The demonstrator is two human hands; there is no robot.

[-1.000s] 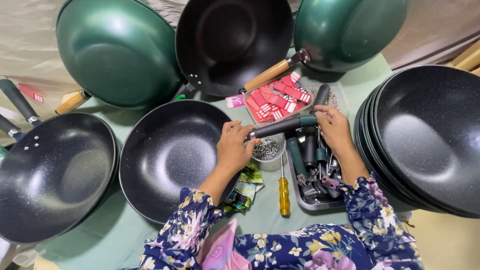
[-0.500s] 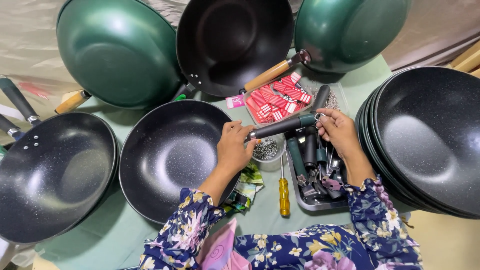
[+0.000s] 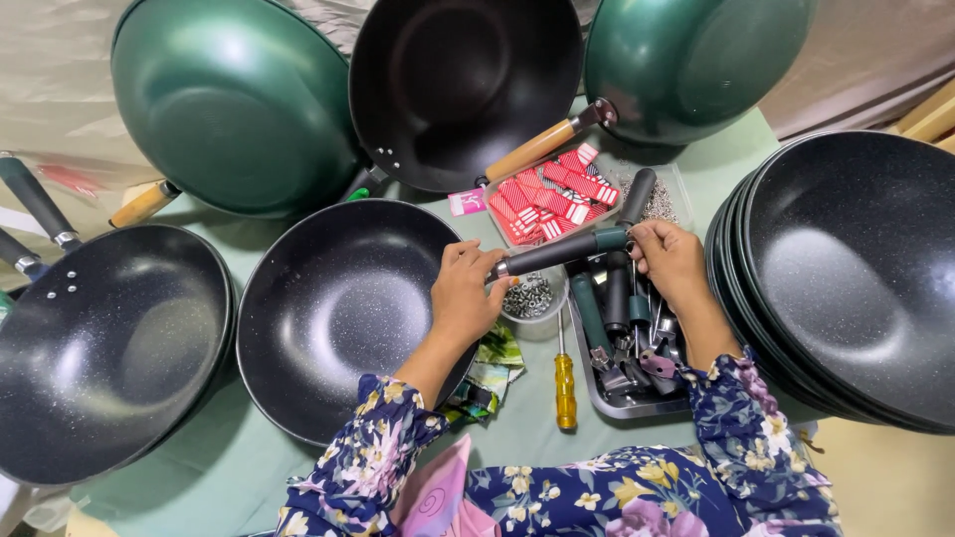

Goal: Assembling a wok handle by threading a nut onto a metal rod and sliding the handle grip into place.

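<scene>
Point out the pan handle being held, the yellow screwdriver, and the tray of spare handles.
pan handle [image 3: 557, 251], head view, middle of the dark grip
yellow screwdriver [image 3: 565, 386], head view, yellow grip
tray of spare handles [image 3: 589, 380], head view, left metal rim

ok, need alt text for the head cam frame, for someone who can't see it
Seen from above, a person's left hand and right hand hold a dark pan handle between them, over a small cup of screws and a metal tray of more handles. Dark speckled woks and green pans surround them on a pale green table, with a yellow screwdriver near the tray.
</scene>
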